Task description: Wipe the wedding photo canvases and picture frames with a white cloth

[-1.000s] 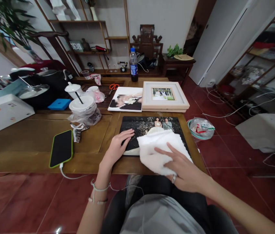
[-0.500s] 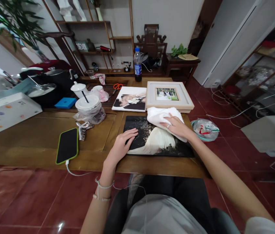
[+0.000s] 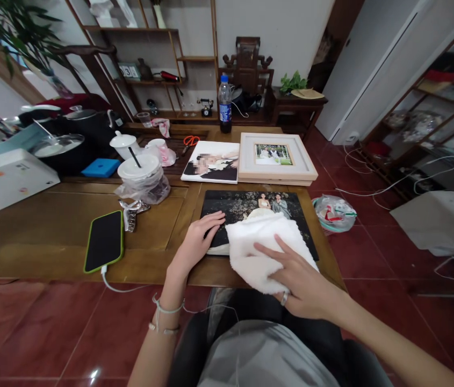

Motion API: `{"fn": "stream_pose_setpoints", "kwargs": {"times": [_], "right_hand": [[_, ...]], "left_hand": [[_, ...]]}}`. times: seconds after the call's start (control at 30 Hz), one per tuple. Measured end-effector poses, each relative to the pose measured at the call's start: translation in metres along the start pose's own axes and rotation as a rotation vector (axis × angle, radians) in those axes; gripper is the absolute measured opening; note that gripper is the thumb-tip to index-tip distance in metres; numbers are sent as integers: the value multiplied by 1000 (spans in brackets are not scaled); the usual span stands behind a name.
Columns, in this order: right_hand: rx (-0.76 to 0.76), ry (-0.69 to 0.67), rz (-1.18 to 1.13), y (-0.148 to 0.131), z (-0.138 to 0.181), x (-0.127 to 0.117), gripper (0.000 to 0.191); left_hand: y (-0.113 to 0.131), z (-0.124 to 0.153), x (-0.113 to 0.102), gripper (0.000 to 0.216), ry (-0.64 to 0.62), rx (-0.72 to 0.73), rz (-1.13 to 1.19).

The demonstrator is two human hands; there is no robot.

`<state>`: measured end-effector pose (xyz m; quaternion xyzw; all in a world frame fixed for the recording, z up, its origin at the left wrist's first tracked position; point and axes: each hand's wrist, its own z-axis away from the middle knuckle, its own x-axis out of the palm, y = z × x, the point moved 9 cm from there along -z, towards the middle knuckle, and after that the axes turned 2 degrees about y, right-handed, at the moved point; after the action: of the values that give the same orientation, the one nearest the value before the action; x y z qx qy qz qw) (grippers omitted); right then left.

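Note:
A dark photo panel [image 3: 227,201] with a wedding picture lies flat near the table's front edge. My left hand [image 3: 201,234] rests on its left edge, fingers stretched out and lying flat. Over the panel's lower right part is a white towel [image 3: 265,236], which covers much of the picture and hangs past the front edge. My right hand [image 3: 301,279] grips the towel, with two fingers stretched along its top and the others curled into it. Behind the panel lie a photo print [image 3: 216,164] and a light wooden picture frame [image 3: 311,169].
Left of the panel are a phone [image 3: 105,239] on a cable, a foil wrapper [image 3: 130,214] and a bagged cup [image 3: 142,174] with a black straw. Farther back stand a drink bottle [image 3: 225,105] and orange-handled scissors [image 3: 190,141]. A lined bin [image 3: 335,214] stands on the floor at right.
My right hand has pulled the towel toward me, from the panel's upper right to its front edge. The couple in the picture now shows. My left hand has stayed at the panel's left edge.

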<state>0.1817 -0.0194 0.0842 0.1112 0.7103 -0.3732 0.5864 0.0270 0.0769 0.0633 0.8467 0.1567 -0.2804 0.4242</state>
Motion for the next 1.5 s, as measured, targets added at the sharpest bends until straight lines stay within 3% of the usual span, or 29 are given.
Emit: {"fn": "stream_pose_setpoints", "kwargs": {"times": [0.13, 0.33, 0.47, 0.57, 0.67, 0.9, 1.03, 1.2, 1.4, 1.5], "right_hand": [[67, 28, 1, 20, -14, -9, 29], [347, 135, 41, 103, -50, -31, 37], [387, 197, 40, 133, -72, -45, 38], [327, 234, 82, 129, -82, -48, 36], [220, 239, 154, 106, -81, -38, 29], [-25, 81, 89, 17, -36, -1, 36], [-61, -16, 27, -6, -14, 8, 40], [14, 49, 82, 23, -22, -6, 26], [278, 164, 180, 99, -55, -36, 33], [350, 206, 202, 124, -69, -45, 37]], "left_hand": [[0, 0, 0, 24, 1, -2, 6], [0, 1, -1, 25, 13, 6, 14], [-1, 1, -1, 24, 9, 7, 19], [0, 1, -1, 24, 9, 13, 21], [0, 1, -1, 24, 12, 9, 20], [0, 0, -1, 25, 8, -1, -4], [1, 0, -1, 24, 3, 1, -9], [0, 1, -1, 24, 14, 2, -2], [-3, 1, 0, 24, 29, 10, 23], [-3, 1, 0, 25, 28, 18, 23]]}}
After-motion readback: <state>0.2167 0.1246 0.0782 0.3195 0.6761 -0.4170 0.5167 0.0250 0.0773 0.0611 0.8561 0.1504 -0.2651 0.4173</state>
